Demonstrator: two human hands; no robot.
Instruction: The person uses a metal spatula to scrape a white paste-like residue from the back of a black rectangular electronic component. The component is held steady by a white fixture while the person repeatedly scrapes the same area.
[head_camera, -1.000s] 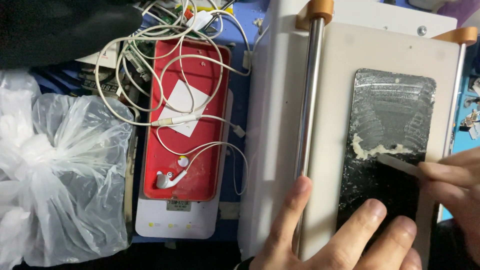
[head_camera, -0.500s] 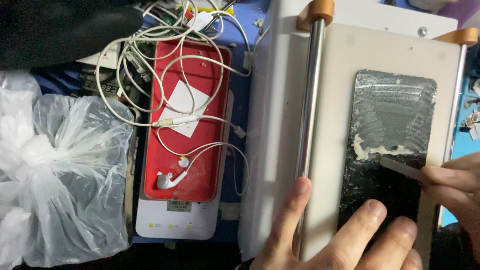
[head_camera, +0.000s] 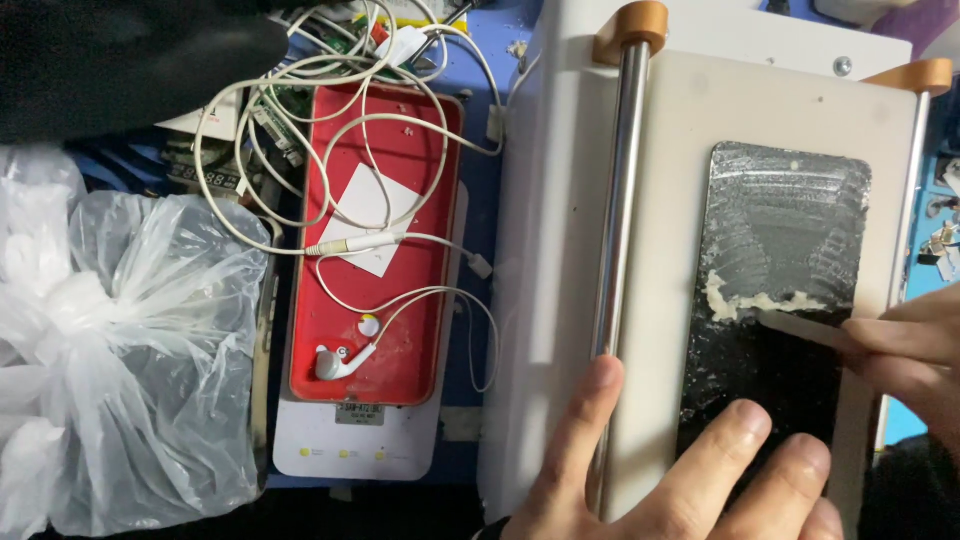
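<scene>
A dark phone screen panel lies on the pale plate of a white machine, smeared with whitish glue residue across its upper half. My left hand presses down at the panel's near end, fingers spread, thumb beside the steel roller bar. My right hand comes in from the right edge and pinches a thin flat scraper blade, whose tip rests on the panel at a ridge of scraped-up glue.
Left of the machine sits a white device with a red pad, draped with white earphone cables. A crumpled clear plastic bag fills the left side. A dark object covers the top left. Small parts lie at the right edge.
The scraper tip has edged slightly along the glue ridge; my right hand shifted a little. My left hand and the panel stay put.
</scene>
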